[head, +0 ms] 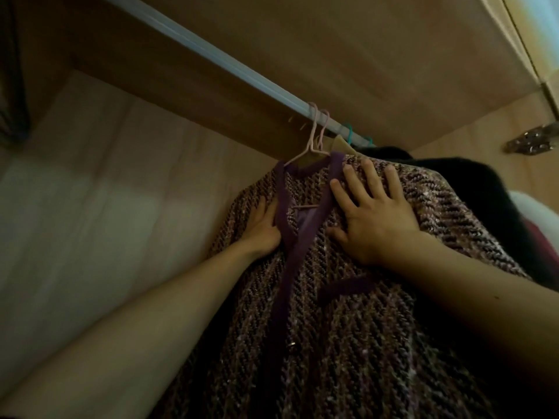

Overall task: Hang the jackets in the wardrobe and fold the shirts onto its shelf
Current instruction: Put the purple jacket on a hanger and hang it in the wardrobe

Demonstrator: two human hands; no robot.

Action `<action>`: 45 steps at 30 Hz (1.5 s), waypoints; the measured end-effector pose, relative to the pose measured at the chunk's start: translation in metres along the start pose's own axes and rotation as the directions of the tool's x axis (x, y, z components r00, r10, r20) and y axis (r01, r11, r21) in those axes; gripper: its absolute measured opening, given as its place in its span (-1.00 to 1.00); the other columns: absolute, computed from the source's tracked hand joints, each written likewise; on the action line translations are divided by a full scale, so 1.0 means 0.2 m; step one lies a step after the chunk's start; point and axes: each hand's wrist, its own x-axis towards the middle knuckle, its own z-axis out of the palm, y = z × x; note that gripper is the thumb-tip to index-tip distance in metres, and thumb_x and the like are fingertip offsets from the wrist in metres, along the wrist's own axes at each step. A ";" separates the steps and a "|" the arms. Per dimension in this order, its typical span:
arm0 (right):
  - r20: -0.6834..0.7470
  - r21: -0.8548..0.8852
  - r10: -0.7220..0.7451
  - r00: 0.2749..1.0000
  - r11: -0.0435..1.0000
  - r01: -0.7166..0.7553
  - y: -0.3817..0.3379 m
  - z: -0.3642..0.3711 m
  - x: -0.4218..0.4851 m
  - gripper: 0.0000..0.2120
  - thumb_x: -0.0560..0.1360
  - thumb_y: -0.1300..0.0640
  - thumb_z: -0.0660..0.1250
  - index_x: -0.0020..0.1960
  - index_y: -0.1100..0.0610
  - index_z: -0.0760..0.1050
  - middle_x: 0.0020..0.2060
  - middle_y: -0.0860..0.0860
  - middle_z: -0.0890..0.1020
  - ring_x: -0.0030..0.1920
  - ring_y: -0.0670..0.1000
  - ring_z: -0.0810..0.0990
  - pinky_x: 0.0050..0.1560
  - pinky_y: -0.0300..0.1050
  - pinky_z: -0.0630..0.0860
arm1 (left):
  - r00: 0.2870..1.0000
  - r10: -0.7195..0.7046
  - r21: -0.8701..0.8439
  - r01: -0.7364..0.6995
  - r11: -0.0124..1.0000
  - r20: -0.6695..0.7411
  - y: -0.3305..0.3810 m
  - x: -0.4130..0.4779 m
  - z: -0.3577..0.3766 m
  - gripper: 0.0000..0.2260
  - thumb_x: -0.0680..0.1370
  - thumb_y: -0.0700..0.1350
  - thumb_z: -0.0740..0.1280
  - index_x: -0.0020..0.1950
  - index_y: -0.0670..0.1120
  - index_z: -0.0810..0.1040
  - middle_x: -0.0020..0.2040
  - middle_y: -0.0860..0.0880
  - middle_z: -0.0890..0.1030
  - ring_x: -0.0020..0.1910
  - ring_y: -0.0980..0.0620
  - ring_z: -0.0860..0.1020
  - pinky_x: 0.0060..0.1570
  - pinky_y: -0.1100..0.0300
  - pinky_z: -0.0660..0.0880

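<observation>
A purple tweed jacket (348,313) hangs inside the wardrobe (90,182) on a pink hanger (309,143), whose hook sits over the pale rail (211,60) that runs on a slant across the top of the view. A second pink hook lies right beside it on the rail, and a teal hook (349,133) comes next along, just past the jacket's collar. The jacket faces the camera, its darker purple trim running round the neck and down the front opening.

The right hand (373,217) lies flat on the jacket's chest and shoulder, to the right of the opening. Its fingers (370,175) are straight and spread wide, tips pointing up towards the collar, the thumb out to the side near the trim; nothing is gripped, and the tweed lies under the palm.

The left hand (261,228) is at the other front panel, its heel against the tweed just left of the trim. Its fingers pass behind the trim edge and are hidden, so I cannot tell whether they pinch the cloth or merely rest on it.

Behind the jacket, to the right, hangs a dark garment (429,167), touching its shoulder. A metal hinge (532,142) shows on the wardrobe's right side
</observation>
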 end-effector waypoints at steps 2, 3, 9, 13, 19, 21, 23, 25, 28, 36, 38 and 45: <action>0.016 0.006 0.001 1.000 1.000 -0.002 -0.01 -0.03 -0.02 -0.22 0.54 -0.38 -0.14 0.57 0.01 -0.31 0.55 0.09 -0.31 0.51 0.21 -0.40 0.46 0.28 -0.35 | 1.000 0.010 -0.028 -0.011 1.000 -0.022 0.00 -0.02 0.01 -0.29 0.45 0.51 0.04 0.51 0.41 -0.21 0.61 0.09 -0.25 0.58 -0.05 -0.24 0.55 -0.11 -0.12; 0.026 0.008 0.001 1.000 1.000 -0.001 -0.02 -0.04 -0.03 -0.22 0.54 -0.38 -0.14 0.57 0.01 -0.32 0.55 0.09 -0.31 0.51 0.21 -0.39 0.46 0.28 -0.35 | 0.999 0.027 -0.048 -0.029 0.998 -0.041 0.00 -0.04 0.01 -0.33 0.49 0.47 0.04 0.51 0.40 -0.21 0.61 0.09 -0.24 0.59 -0.04 -0.23 0.56 -0.10 -0.11; 0.094 0.024 -0.009 0.996 1.000 0.006 -0.05 -0.11 -0.09 -0.22 0.55 -0.37 -0.10 0.57 0.01 -0.32 0.55 0.10 -0.30 0.52 0.22 -0.37 0.46 0.31 -0.33 | 0.969 0.193 -0.153 -0.217 0.964 -0.155 0.03 -0.23 -0.05 -0.47 0.59 0.37 -0.13 0.54 0.30 -0.07 0.62 0.14 0.00 0.60 -0.02 -0.09 0.56 -0.12 -0.03; 0.088 0.067 -0.039 0.995 0.997 0.033 -0.12 -0.20 -0.17 -0.22 0.54 -0.37 -0.10 0.57 0.00 -0.31 0.55 0.11 -0.29 0.52 0.24 -0.35 0.47 0.32 -0.31 | 0.976 0.146 -0.145 -0.170 0.975 -0.164 0.03 -0.37 -0.15 -0.39 0.60 0.29 -0.17 0.62 0.10 -0.03 0.62 0.09 0.02 0.59 0.09 -0.04 0.57 -0.03 -0.06; 0.071 0.119 -0.097 0.993 0.989 0.088 -0.18 -0.33 -0.31 -0.23 0.54 -0.38 -0.11 0.57 0.00 -0.28 0.56 0.12 -0.26 0.53 0.23 -0.33 0.48 0.29 -0.29 | 0.991 0.016 -0.189 -0.042 0.981 -0.136 0.10 -0.57 -0.32 -0.53 0.71 0.10 -0.11 0.61 0.03 0.00 0.61 0.10 0.04 0.57 0.18 0.01 0.47 0.28 -0.07; 0.065 0.131 -0.103 0.993 0.987 0.094 -0.18 -0.36 -0.34 -0.23 0.54 -0.38 -0.11 0.57 0.00 -0.26 0.56 0.12 -0.24 0.53 0.23 -0.31 0.49 0.28 -0.27 | 0.990 0.015 -0.178 -0.040 0.983 -0.143 0.15 -0.62 -0.36 -0.53 0.70 0.11 -0.11 0.61 0.05 0.01 0.60 0.11 0.06 0.56 0.19 0.03 0.45 0.30 -0.06; 0.071 0.134 -0.102 0.992 0.987 0.092 -0.19 -0.38 -0.37 -0.23 0.54 -0.37 -0.10 0.58 0.00 -0.25 0.56 0.13 -0.23 0.54 0.22 -0.30 0.49 0.28 -0.27 | 0.987 0.018 -0.163 -0.044 0.986 -0.158 0.17 -0.67 -0.38 -0.53 0.70 0.13 -0.10 0.61 0.06 0.02 0.61 0.11 0.07 0.56 0.18 0.04 0.46 0.28 -0.04; 0.077 0.135 -0.098 0.992 0.987 0.087 -0.19 -0.39 -0.39 -0.24 0.55 -0.36 -0.10 0.58 0.01 -0.24 0.56 0.13 -0.23 0.54 0.22 -0.30 0.50 0.27 -0.26 | 0.983 0.029 -0.164 -0.059 0.985 -0.179 0.19 -0.71 -0.38 -0.52 0.69 0.13 -0.08 0.61 0.05 0.05 0.60 0.09 0.10 0.55 0.17 0.06 0.45 0.27 -0.03; 0.071 0.151 -0.115 0.991 0.983 0.104 -0.21 -0.42 -0.43 -0.26 0.56 -0.35 -0.08 0.58 0.01 -0.21 0.57 0.13 -0.19 0.54 0.22 -0.28 0.50 0.26 -0.24 | 0.979 0.018 -0.158 -0.051 0.986 -0.202 0.21 -0.78 -0.35 -0.52 0.69 0.11 -0.05 0.61 0.03 0.08 0.60 0.07 0.11 0.51 0.22 0.07 0.40 0.33 -0.04; -0.024 0.294 -0.145 0.989 0.945 0.145 -0.14 -0.50 -0.57 -0.28 0.57 -0.35 -0.07 0.58 0.00 -0.17 0.57 0.13 -0.15 0.55 0.21 -0.24 0.52 0.23 -0.23 | 0.982 -0.085 0.104 0.103 0.989 -0.168 0.41 -0.97 -0.30 -0.45 0.67 0.19 -0.07 0.62 0.02 0.01 0.62 0.01 0.07 0.58 0.05 0.05 0.47 0.18 -0.02; -0.084 0.352 -0.152 0.985 0.920 0.172 -0.08 -0.50 -0.62 -0.29 0.57 -0.34 -0.05 0.58 0.00 -0.12 0.58 0.12 -0.10 0.55 0.21 -0.21 0.52 0.22 -0.22 | 0.977 -0.126 0.153 0.153 0.976 -0.172 0.53 -1.01 -0.32 -0.44 0.66 0.20 -0.06 0.62 0.02 -0.01 0.61 -0.01 0.08 0.58 0.01 0.06 0.49 0.11 0.00; -0.180 0.545 -0.151 0.972 0.807 0.227 0.17 -0.52 -0.87 -0.32 0.57 -0.31 -0.05 0.58 -0.02 -0.08 0.58 0.09 -0.11 0.55 0.17 -0.24 0.52 0.19 -0.23 | 0.979 -0.065 0.473 0.152 0.868 -0.195 0.97 -1.22 -0.41 -0.28 0.53 0.40 -0.20 0.61 0.06 0.00 0.61 0.02 0.13 0.58 -0.03 0.10 0.53 -0.07 0.04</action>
